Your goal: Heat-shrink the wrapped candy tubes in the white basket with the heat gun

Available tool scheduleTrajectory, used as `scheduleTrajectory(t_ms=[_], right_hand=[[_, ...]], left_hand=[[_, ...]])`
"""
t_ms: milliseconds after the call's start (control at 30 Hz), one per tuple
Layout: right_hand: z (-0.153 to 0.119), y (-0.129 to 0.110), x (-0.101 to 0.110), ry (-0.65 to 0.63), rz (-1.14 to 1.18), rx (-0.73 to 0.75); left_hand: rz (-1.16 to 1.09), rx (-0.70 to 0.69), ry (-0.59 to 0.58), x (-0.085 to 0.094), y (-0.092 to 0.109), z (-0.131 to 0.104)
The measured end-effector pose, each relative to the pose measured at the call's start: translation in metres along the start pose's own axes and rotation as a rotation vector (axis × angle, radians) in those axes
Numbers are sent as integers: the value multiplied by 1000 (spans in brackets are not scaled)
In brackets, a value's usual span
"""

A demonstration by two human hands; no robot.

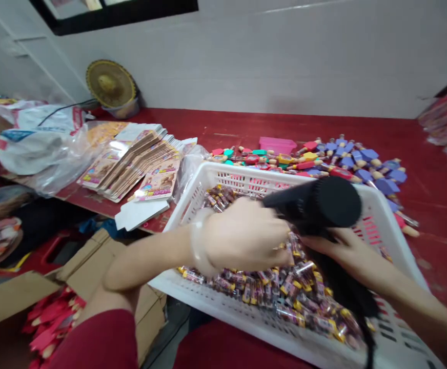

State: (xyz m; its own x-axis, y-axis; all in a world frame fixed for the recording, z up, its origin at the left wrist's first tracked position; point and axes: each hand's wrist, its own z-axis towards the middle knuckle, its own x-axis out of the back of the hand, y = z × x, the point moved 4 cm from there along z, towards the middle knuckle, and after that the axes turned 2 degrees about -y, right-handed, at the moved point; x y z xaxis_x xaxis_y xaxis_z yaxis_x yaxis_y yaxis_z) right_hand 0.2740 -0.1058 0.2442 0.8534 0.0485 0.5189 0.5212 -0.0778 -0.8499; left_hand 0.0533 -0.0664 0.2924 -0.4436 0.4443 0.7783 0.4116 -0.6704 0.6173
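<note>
Black dryer (316,204) (probably) between hands, over basket (377,215)

Red table (431,154): white slotted basket (377,215) at near edge, printed card stack (139,161), plastic bags (39,143), pink box (277,144), purple and red toy pieces (354,159) scattered behind basket.

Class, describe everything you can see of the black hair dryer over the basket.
The hair dryer is matte black, apparently plastic, with a round barrel lying roughly level and its round end facing the camera. Its handle runs down into the right hand, which grips it. The left hand covers its far end. It hangs above the white basket of small wrapped packets. A dark cord seems to trail downward.
</note>
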Motion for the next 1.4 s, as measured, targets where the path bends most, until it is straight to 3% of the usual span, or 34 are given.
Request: scheduleTrajectory(t_ms=[67, 167, 233, 300, 367, 467, 600, 667, 700, 767, 900, 967, 1000, 1067, 1167, 1233, 1300, 1400], right_hand=[[8, -19, -25, -75, -46, 82], [19, -48, -70, -160, -108, 261], [21, -61, -96, -207, -109, 451], [20, -56, -117, -255, -122, 627], [21, -31, -134, -258, -191, 735], [32, 28, -168, -234, -421, 841], [63, 93, -221, -457, -670, 945], [84, 106, -222, -405, -724, 884], [95, 109, -211, -332, -745, 823], [110, 113, -174, -172, -774, 709], [122, 129, -73, 49, -785, 562], [131, 144, -44, 113, -785, 510], [135, 150, -39, 154, -784, 477], [141, 158, -53, 226, -781, 414], [135, 151, -113, 197, -776, 427], [119, 138, -157, 77, -773, 513], [95, 126, -189, -110, -742, 663], [59, 122, -201, -458, -673, 998]], left_hand=[[-310, 29, -36, -11, -4, 2], [-770, 184, 197, -22, -25, -6], [-809, 293, 350, -24, -39, -19], [-765, 379, 424, -20, -50, -34], [-712, 493, 439, -10, -62, -50], [-530, 677, 396, 8, -78, -71], [-403, 734, 313, 24, -93, -86], [-396, 735, 257, 26, -98, -90], [-391, 730, 229, 27, -100, -92], [-382, 697, 180, 27, -103, -92], [-425, 597, 80, 24, -110, -80], [-461, 570, 54, 22, -116, -73], [-461, 572, 46, 22, -119, -70], [-422, 594, 38, 20, -127, -70], [-328, 614, 81, 19, -138, -75], [-298, 629, 161, 20, -143, -80], [-306, 675, 221, 21, -147, -84], [-382, 702, 283, 21, -147, -84]])
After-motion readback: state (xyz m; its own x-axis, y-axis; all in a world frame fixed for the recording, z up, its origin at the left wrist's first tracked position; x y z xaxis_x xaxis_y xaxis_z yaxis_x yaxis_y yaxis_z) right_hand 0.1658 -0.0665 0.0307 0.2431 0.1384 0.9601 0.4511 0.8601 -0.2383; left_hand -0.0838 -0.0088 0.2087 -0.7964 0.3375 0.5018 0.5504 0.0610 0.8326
